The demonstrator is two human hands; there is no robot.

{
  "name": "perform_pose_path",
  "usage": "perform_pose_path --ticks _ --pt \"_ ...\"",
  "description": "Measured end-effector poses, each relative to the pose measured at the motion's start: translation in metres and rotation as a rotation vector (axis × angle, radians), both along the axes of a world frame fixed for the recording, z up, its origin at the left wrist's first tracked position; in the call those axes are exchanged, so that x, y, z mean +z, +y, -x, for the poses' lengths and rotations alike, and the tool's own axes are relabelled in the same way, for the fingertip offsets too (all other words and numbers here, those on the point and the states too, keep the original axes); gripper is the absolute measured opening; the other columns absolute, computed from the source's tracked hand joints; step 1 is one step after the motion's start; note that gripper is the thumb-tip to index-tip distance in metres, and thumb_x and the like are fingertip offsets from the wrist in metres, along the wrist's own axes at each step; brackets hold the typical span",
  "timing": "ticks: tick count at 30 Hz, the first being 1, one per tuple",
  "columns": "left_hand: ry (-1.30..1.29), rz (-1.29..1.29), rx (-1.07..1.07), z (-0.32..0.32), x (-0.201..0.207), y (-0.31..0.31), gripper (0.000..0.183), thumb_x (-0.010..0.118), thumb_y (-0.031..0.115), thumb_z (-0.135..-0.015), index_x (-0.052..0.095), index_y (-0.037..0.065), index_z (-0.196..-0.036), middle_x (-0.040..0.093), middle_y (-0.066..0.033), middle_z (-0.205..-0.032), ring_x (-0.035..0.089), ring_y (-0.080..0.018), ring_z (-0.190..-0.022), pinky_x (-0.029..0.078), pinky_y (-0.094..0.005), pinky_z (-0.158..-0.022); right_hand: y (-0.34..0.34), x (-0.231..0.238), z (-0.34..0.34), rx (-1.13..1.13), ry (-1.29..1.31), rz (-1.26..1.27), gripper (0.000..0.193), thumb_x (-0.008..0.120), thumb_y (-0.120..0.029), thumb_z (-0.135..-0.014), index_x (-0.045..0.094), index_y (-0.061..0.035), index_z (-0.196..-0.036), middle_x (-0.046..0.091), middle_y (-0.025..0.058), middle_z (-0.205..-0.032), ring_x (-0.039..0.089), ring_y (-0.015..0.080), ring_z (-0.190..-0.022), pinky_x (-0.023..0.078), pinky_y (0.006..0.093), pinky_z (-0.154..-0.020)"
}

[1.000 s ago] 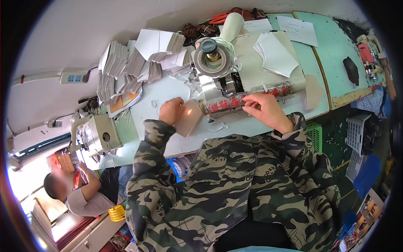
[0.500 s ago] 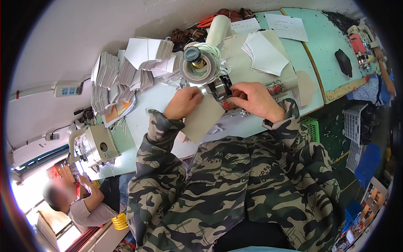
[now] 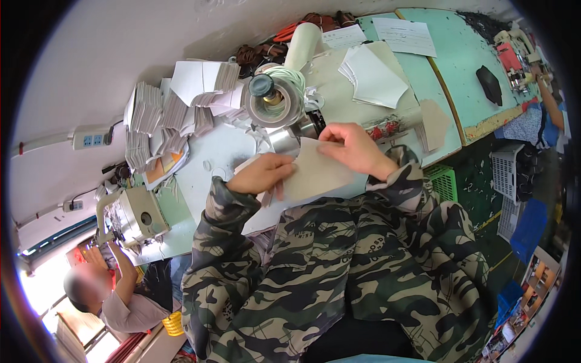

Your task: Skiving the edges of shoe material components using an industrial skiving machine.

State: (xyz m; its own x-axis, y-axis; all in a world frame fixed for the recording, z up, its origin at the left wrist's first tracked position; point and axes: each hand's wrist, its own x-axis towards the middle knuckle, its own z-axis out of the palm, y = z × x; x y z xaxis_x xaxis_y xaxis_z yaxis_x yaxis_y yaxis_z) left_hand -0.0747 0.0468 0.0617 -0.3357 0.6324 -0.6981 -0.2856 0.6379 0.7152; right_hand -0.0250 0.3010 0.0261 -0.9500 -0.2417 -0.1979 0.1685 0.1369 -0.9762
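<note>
Between my hands is a flat beige cut piece [image 3: 324,176], looking like card or lining sheet, tilted in front of the machine. My left hand [image 3: 261,174] grips its left edge, fingers partly behind it. At its upper right edge my right hand [image 3: 358,151] pinches it between thumb and fingers. Just beyond stands a sewing machine [image 3: 387,72] with a round cylinder end; a coil of pale tape [image 3: 290,78] sits around a dark knob [image 3: 261,86] on it. The piece is apart from the needle area, which is largely hidden.
Stacks of white-grey cut pieces [image 3: 145,109] stand at the left of the table. More white pieces [image 3: 378,75] lie on the machine bed. Another machine [image 3: 136,213] with a seated person [image 3: 130,299] is at left; a green crate [image 3: 443,183] stands right.
My right hand has left the machine and taken hold of the beige piece. The piece has come away from the machine and turned. My left hand has moved down, toward me.
</note>
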Motion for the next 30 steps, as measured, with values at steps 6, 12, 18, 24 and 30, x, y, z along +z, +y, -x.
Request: perform_pose_path --ticks 6,12,18,24,30 --pt "0.094 -0.002 0.083 0.043 -0.033 -0.03 0.02 0.058 0.019 -0.097 0.066 0.002 -0.09 0.06 0.0049 -0.075 0.05 -0.0031 -0.066 0.042 -0.0222 -0.06 -0.005 -0.007 -0.006 0.365 0.034 -0.305 0.02 0.069 -0.018 -0.086 0.07 0.0014 -0.092 0.071 0.0113 -0.074 0.07 0.0198 -0.068 0.053 0.0314 -0.062" --pt "0.145 -0.035 0.05 0.063 -0.037 -0.033 0.02 0.06 0.019 -0.094 0.069 0.001 -0.091 0.06 0.0047 -0.074 0.052 -0.005 -0.068 0.043 -0.0242 -0.063 0.006 0.005 0.009 0.186 0.173 -0.35 0.027 0.073 -0.019 -0.081 0.069 -0.0042 -0.103 0.072 0.0108 -0.084 0.068 0.0274 -0.075 0.053 0.0359 -0.069" --pt "0.653 0.031 -0.005 0.03 -0.003 0.037 0.025 0.063 0.016 -0.087 0.069 0.001 -0.107 0.068 -0.0233 -0.098 0.066 -0.0355 -0.095 0.051 -0.0417 -0.084 0.016 0.015 0.04 0.259 0.417 -0.686 0.041 0.072 -0.024 -0.075 0.067 -0.0059 -0.112 0.07 0.0139 -0.093 0.062 0.0327 -0.089 0.051 0.0417 -0.079" --pt "0.793 0.265 0.147 0.014 -0.014 -0.002 0.017 0.062 0.021 -0.09 0.064 0.004 -0.093 0.069 -0.0192 -0.082 0.066 -0.0402 -0.077 0.051 -0.0489 -0.068 0.056 0.047 0.065 -0.035 0.732 -0.613 0.03 0.071 -0.018 -0.075 0.069 -0.0021 -0.101 0.067 0.0157 -0.089 0.064 0.0356 -0.082 0.052 0.044 -0.077" --pt "1.057 0.636 -0.265 -0.013 -0.119 -0.114 0.03 0.069 0.032 -0.086 0.059 0.013 -0.107 0.069 -0.0129 -0.096 0.068 -0.0379 -0.078 0.052 -0.0495 -0.063 0.069 0.012 0.034 -0.173 0.818 -0.909 0.029 0.074 -0.018 -0.077 0.067 -0.0051 -0.102 0.065 0.0132 -0.09 0.063 0.034 -0.081 0.051 0.043 -0.072"
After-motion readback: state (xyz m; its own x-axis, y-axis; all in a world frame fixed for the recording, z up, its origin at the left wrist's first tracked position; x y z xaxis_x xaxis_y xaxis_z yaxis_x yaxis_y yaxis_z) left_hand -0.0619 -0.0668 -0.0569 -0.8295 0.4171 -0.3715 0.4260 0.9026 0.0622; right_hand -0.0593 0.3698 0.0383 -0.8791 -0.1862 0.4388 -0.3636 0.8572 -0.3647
